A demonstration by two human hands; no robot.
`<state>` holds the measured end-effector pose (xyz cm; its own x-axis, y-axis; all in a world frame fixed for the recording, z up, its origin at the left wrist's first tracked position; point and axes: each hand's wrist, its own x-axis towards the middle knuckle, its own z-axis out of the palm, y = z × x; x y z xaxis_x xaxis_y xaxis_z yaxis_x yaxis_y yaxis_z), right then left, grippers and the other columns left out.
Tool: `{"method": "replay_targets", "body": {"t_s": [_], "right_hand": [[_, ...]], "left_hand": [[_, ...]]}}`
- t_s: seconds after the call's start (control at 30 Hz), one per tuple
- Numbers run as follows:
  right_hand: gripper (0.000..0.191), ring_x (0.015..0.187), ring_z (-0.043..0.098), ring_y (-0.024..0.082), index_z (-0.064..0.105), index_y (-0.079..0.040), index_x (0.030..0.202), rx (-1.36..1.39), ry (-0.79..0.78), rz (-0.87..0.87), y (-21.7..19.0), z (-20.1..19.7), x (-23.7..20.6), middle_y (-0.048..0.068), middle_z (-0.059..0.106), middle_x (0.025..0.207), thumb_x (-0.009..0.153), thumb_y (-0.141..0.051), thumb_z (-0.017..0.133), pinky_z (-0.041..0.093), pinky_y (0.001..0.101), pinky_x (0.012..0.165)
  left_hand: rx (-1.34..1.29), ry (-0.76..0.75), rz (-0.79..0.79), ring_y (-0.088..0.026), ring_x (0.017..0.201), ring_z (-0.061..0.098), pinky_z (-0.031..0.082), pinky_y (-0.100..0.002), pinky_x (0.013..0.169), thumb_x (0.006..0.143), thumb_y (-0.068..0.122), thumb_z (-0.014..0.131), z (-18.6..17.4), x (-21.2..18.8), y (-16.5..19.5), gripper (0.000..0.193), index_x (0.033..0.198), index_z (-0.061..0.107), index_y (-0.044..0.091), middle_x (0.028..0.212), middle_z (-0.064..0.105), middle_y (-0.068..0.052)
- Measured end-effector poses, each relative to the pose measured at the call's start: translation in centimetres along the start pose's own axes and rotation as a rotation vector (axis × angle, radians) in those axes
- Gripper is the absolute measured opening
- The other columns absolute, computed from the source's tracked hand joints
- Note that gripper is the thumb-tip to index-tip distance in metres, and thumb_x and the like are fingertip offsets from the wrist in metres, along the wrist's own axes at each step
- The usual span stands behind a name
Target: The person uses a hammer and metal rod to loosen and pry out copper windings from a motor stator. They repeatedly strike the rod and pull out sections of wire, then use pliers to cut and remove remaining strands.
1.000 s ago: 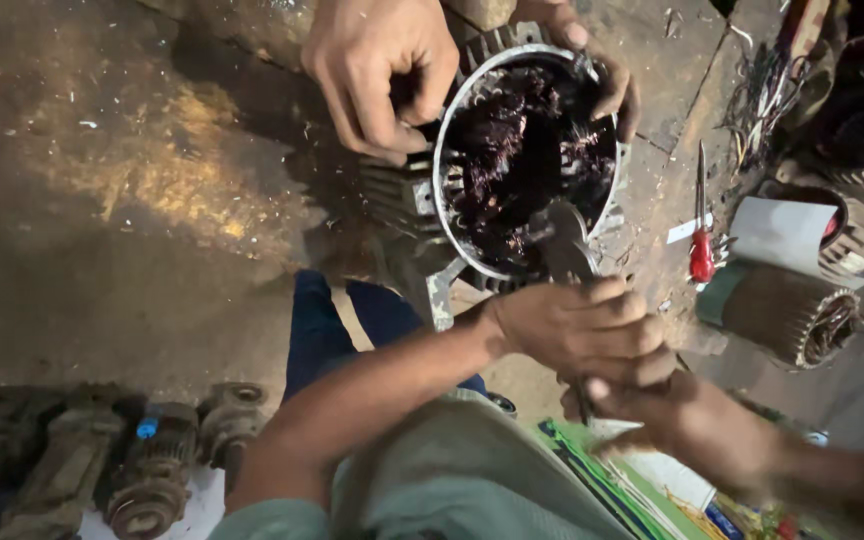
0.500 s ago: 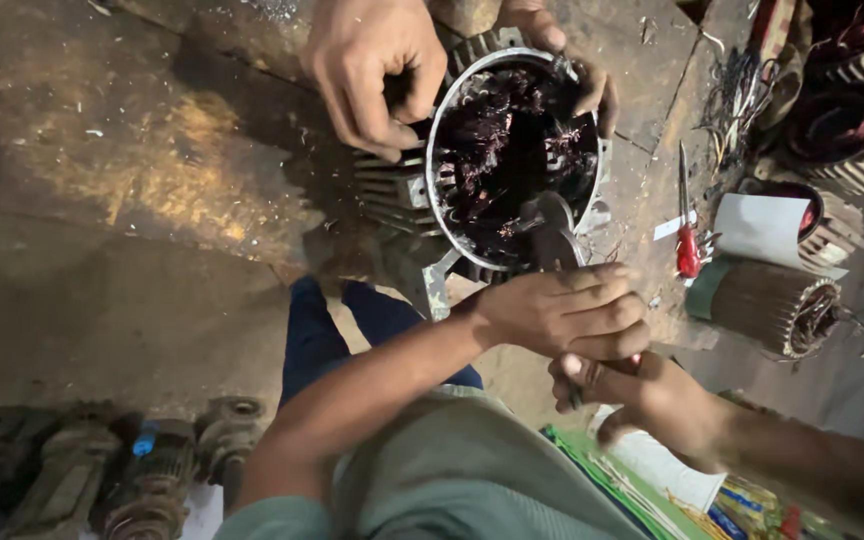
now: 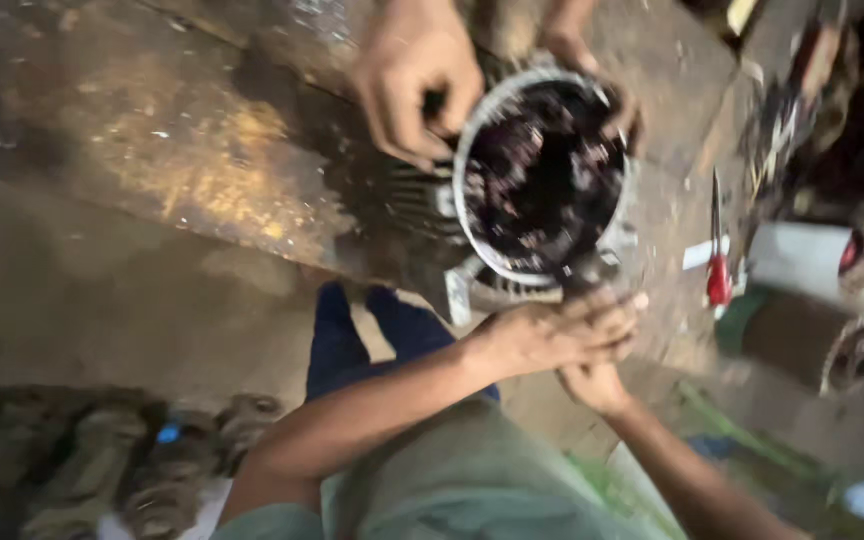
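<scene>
- Both own hands have closed together lower right of centre: left hand (image 3: 562,335) over right hand (image 3: 597,385); grip unclear.
- Round ribbed grey metal motor housing (image 3: 542,190) with dark windings, upper centre, is steadied by a co-worker's hands (image 3: 417,75).
- Likely heavy, rigid; hold the rim, since windings look fragile.

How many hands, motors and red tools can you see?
Hands: 4 (left hand, right hand, another person's hands and)
Motor: 1
Red tool: 1
Total: 6
</scene>
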<state>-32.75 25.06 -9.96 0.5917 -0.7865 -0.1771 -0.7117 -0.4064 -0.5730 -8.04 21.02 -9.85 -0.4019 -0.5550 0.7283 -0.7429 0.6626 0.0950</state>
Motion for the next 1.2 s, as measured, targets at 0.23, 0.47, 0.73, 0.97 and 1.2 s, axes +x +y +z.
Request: {"method": "replay_targets", "body": {"t_s": [0.23, 0.47, 0.73, 0.97, 1.2], "right_hand": [[0.039, 0.076, 0.063, 0.018, 0.066, 0.001, 0.109, 0.341, 0.227, 0.756, -3.4, -5.2, -3.0, 0.012, 0.067, 0.083, 0.105, -0.038, 0.062, 0.053, 0.0366, 0.07], [0.038, 0.093, 0.067, 0.046, 0.063, -0.004, 0.112, -0.244, 0.553, 0.82, 6.0, -7.3, -2.2, 0.023, 0.071, 0.099, 0.094, -0.034, 0.076, 0.052, 0.0525, 0.079], [0.047, 0.106, 0.064, 0.045, 0.062, -0.004, 0.121, -0.201, 0.666, 0.701, 10.0, -3.7, 0.1, 0.023, 0.068, 0.114, 0.089, -0.034, 0.08, 0.051, 0.0528, 0.09], [0.076, 0.126, 0.051, 0.048, 0.051, 0.002, 0.142, -0.152, 0.642, 0.497, 4.1, -9.3, 1.8, 0.029, 0.053, 0.137, 0.088, -0.04, 0.083, 0.042, 0.0564, 0.106], [0.099, 0.143, 0.042, 0.05, 0.037, 0.004, 0.154, 0.029, 0.501, -0.137, -7.8, -12.6, 13.6, 0.034, 0.04, 0.155, 0.084, -0.045, 0.087, 0.035, 0.0556, 0.12]], "left_hand": [[-0.005, -0.161, -0.688, -0.047, 0.153, 0.02, 0.014, -0.067, 0.124, 0.105, 0.051, 0.062, -12.4, 6.1, -5.4, 0.066, 0.152, 0.051, 0.005, 0.163, 0.031, -0.023], [0.182, -0.429, -0.638, -0.046, 0.155, 0.021, 0.011, -0.065, 0.125, 0.099, 0.06, 0.068, -9.9, 11.3, -6.4, 0.061, 0.101, 0.075, 0.0, 0.164, 0.035, -0.024], [-0.054, -0.232, -0.639, -0.042, 0.147, 0.034, 0.028, -0.062, 0.118, 0.082, 0.025, 0.083, -11.6, 9.6, -6.3, 0.02, 0.083, 0.072, 0.008, 0.142, 0.05, -0.013], [0.188, -0.101, -0.599, -0.044, 0.138, 0.042, 0.039, -0.062, 0.112, 0.084, 0.04, 0.085, -12.1, 9.7, -6.4, 0.043, 0.105, 0.066, 0.007, 0.138, 0.05, -0.017], [0.25, -0.253, -0.85, -0.062, 0.11, 0.056, 0.058, -0.06, 0.078, 0.074, 0.053, 0.082, -12.2, 10.3, -6.7, 0.09, 0.143, 0.05, 0.005, 0.14, 0.048, -0.039]]}}
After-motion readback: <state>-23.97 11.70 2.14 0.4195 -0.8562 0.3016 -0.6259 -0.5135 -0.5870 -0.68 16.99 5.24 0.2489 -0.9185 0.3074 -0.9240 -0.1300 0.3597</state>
